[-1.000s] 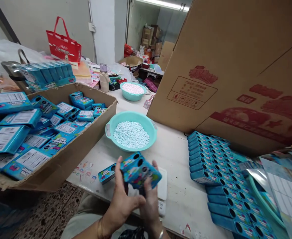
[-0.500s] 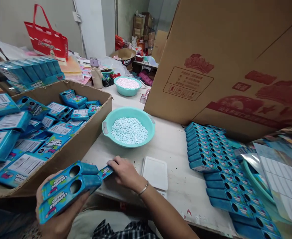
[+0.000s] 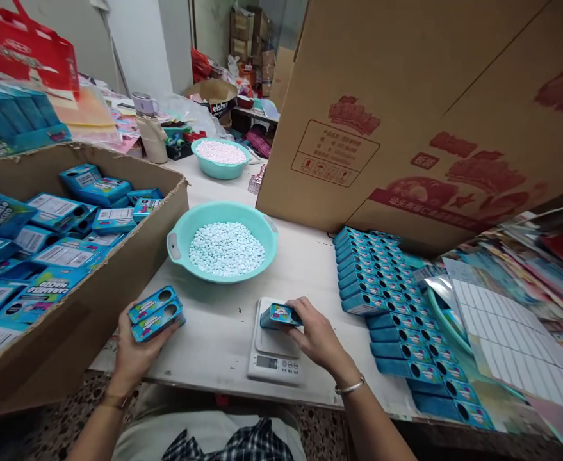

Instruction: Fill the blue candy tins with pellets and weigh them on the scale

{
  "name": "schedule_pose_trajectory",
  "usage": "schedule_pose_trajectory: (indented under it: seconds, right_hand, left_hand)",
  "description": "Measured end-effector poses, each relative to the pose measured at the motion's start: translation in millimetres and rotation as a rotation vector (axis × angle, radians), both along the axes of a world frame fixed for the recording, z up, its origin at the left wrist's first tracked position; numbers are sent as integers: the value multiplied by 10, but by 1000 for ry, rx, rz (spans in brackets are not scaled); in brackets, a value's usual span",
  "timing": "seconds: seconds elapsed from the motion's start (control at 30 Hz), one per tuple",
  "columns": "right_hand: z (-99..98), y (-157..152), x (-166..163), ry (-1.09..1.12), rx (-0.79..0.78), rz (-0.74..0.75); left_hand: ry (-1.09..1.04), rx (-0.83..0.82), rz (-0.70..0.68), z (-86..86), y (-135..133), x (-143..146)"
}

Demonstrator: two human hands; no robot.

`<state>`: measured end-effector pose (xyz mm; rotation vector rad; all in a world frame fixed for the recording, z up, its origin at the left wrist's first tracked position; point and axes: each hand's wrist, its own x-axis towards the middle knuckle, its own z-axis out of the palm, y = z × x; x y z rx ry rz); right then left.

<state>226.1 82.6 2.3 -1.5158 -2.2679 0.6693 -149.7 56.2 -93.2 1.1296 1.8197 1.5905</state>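
My left hand [image 3: 134, 354] is closed on two small blue candy boxes [image 3: 156, 312] with round holes, stacked one on the other at the table's near left edge. My right hand [image 3: 316, 334] grips a single blue box [image 3: 278, 315] that rests on the white digital scale [image 3: 274, 355]. Just beyond the scale stands a teal bowl [image 3: 179, 238] filled with small pale blue-white candies [image 3: 227, 248].
A large open carton [image 3: 77, 320] of loose blue boxes lies at the left. Rows of blue boxes [image 3: 387, 288] lie at the right, by printed sheets [image 3: 506, 320]. A big brown carton [image 3: 406, 109] stands behind. A second teal bowl [image 3: 220, 157] sits farther back.
My right hand carried one blue box from the table edge onto the scale. My left hand brought its two boxes down to the table's near left edge. The view shifted right.
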Motion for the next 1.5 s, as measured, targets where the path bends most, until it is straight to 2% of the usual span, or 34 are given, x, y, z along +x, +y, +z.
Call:
schedule_pose_trajectory:
  seconds: [0.1, 0.2, 0.27, 0.33, 0.4, 0.47, 0.53, 0.6, 0.73, 0.97, 1.2, 1.4, 1.5]
  right_hand:
    - [111, 186, 36, 129, 3, 56]
    - [293, 630, -142, 207, 145, 110]
    - [344, 1014, -403, 128, 272, 195]
    - [301, 1386, -705, -47, 329, 347]
    - [194, 1672, -952, -215, 273, 478]
    - [83, 1829, -1075, -316, 85, 549]
    - [14, 1871, -1066, -305, -73, 578]
    - [-6, 1844, -973, -225, -132, 588]
    - [36, 1761, -810, -126, -139, 599]
    - [145, 1715, -841, -185, -235, 601]
    - [174, 1568, -674, -203, -266, 619]
    - [107, 1572, -814, -71, -52, 409]
    - [186, 1550, -820, -58, -3, 334]
  left_hand:
    - [3, 19, -23, -105, -11, -36]
    - [-26, 27, -19, -154, -14, -26]
    - [-48, 23, -20, -142, -5, -2]
    - [-69, 7, -34, -102, 5, 28]
    - [-61, 11, -42, -53, 12, 55]
    - [-40, 25, -42, -19, 16, 70]
    - [-33, 30, -42, -11, 20, 71]
    - [-47, 24, -43, -23, 25, 63]
    - [-63, 35, -36, -39, 36, 50]
    - [-68, 22, -45, 2, -4, 104]
    - [-87, 9, -53, -21, -73, 104]
    - [-90, -12, -89, -27, -55, 128]
    - [-86, -17, -93, -56, -33, 146]
